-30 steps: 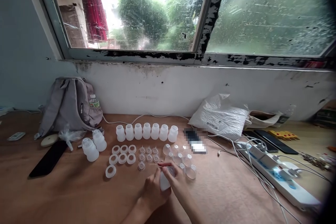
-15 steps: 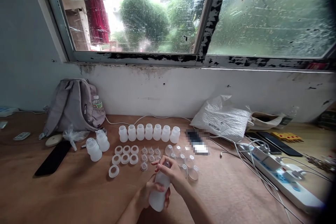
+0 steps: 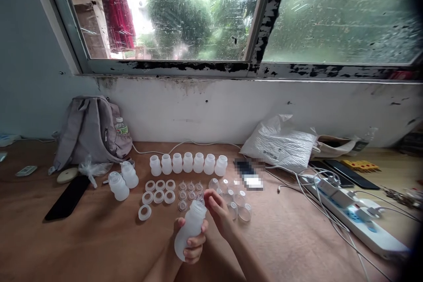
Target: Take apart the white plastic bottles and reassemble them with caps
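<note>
My left hand (image 3: pixel 191 242) is wrapped round a frosted feeding bottle (image 3: pixel 189 231), which tilts with its neck up to the right. Beside that neck is my right hand (image 3: pixel 218 211), its fingers partly bent and apart; I make out nothing held in them. Just past its fingertips lie several clear teats (image 3: pixel 183 195) in rows, one partly behind the bottle's top. White collar rings (image 3: pixel 158 196) stand in rows to the left. Clear domed caps (image 3: pixel 244 212) are grouped right of the teats, some hidden by my right hand. Open frosted bottles (image 3: pixel 177 163) line up behind.
Two capped bottles (image 3: pixel 118 186) stand at left, near a black phone (image 3: pixel 68 198), a plastic bag (image 3: pixel 94 168) and a grey backpack (image 3: pixel 90 130). At right are a silver mailing bag (image 3: pixel 279 143), a power strip (image 3: pixel 373 231) and loose white cables (image 3: pixel 325 216).
My right hand has come off the bottle's neck and moved slightly right. The bottle in my left hand has shifted left, its neck now uncovered. The view has tilted slightly.
</note>
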`<state>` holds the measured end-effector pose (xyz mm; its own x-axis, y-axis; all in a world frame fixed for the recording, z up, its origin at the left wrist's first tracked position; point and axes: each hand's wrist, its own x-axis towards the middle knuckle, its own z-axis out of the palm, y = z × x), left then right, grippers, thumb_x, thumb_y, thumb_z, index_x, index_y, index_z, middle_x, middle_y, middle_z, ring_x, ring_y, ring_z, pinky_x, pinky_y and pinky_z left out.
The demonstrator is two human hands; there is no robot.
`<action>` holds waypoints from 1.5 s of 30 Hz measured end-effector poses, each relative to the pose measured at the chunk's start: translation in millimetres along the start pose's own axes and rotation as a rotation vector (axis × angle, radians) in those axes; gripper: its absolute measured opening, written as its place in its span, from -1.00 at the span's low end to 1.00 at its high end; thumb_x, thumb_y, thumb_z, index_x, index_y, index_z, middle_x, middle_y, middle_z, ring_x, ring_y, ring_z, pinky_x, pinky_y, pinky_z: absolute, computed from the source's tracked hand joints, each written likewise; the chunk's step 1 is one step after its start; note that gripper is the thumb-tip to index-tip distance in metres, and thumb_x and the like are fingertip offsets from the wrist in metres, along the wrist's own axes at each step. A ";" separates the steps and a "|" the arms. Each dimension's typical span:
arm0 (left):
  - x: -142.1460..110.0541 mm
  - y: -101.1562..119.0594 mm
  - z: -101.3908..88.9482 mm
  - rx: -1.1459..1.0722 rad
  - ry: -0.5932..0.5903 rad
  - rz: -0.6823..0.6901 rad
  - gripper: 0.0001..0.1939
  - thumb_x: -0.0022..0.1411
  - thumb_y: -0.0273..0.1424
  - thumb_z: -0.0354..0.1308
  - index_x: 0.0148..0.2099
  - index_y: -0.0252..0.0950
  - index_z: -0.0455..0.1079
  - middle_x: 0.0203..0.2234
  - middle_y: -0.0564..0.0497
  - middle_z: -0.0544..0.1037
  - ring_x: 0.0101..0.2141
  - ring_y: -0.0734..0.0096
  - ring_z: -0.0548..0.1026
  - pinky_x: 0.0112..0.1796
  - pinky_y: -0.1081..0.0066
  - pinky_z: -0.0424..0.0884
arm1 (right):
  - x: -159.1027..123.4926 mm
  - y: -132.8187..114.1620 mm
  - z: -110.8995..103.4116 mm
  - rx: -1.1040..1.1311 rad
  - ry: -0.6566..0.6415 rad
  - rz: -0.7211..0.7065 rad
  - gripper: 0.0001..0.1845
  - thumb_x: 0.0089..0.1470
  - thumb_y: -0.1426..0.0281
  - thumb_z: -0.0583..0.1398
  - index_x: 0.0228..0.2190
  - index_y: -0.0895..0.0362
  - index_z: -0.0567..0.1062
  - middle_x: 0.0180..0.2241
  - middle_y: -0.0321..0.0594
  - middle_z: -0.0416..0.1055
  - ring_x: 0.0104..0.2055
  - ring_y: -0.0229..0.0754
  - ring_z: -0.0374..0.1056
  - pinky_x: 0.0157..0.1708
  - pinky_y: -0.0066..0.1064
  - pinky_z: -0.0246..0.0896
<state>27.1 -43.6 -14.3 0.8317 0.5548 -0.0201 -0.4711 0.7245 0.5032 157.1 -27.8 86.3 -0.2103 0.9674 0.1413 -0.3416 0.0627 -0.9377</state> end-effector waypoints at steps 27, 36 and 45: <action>14.3 26.7 55.8 0.538 0.553 0.516 -0.50 0.05 -0.11 0.05 -0.05 -0.34 0.26 -0.32 -0.10 0.46 -0.28 0.27 0.41 -0.28 0.38 0.29 | 10.7 1.3 -39.4 0.243 0.429 -0.030 -0.77 -0.18 0.28 0.26 -0.38 0.07 0.53 -0.40 -0.28 0.41 -0.37 -0.27 0.30 -0.41 -0.49 0.20; 19.3 19.3 37.6 1.225 0.846 0.666 -0.46 -0.19 -0.19 0.27 -0.13 -0.26 0.26 -0.26 -0.08 0.45 -0.27 0.24 0.42 -0.25 0.31 0.34 | 10.8 1.3 -42.4 0.228 0.466 -0.063 -0.77 -0.19 0.27 0.26 -0.40 0.08 0.53 -0.41 -0.30 0.43 -0.38 -0.28 0.31 -0.40 -0.47 0.18; 9.8 46.0 77.4 1.687 0.767 0.688 -0.49 0.00 -0.24 0.13 0.02 -0.24 0.19 -0.10 -0.14 0.33 -0.10 0.17 0.31 -0.10 0.22 0.24 | 13.3 4.8 -44.4 0.250 0.489 -0.084 -0.80 -0.19 0.31 0.26 -0.42 0.09 0.53 -0.36 -0.28 0.43 -0.35 -0.28 0.30 -0.37 -0.50 0.17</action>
<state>36.3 -36.5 75.6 0.1654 0.8870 0.4311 0.4906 -0.4532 0.7442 193.4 -3.7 69.6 0.2565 0.9665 -0.0076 -0.5582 0.1417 -0.8175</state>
